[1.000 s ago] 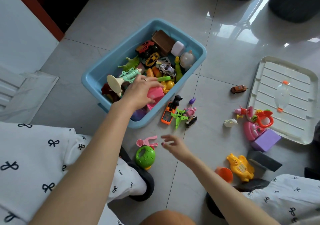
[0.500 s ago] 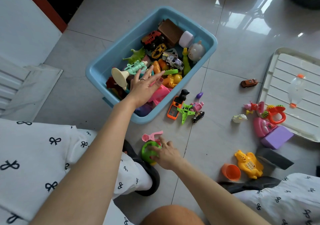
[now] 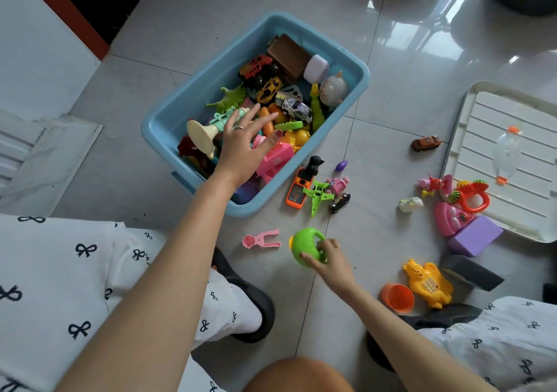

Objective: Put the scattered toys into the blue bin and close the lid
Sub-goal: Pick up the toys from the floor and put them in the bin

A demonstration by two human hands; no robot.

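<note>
The blue bin stands on the tiled floor, holding several toys. My left hand hovers over its near end with fingers spread, holding nothing, just above a pink toy. My right hand grips a round green toy on the floor in front of the bin. A pink clip toy lies just left of it. An orange toy phone, a green plane and small cars lie beside the bin. The white lid lies upside down at the right.
More toys sit near the lid: a purple block, a pink toy, a red rattle, a yellow bear phone, an orange cup, a brown car. My knees and dark slippers frame the near floor.
My left hand let go of the pink toy in the bin and spread open. My right hand reached down to the green toy, closed round it and shifted it right.
</note>
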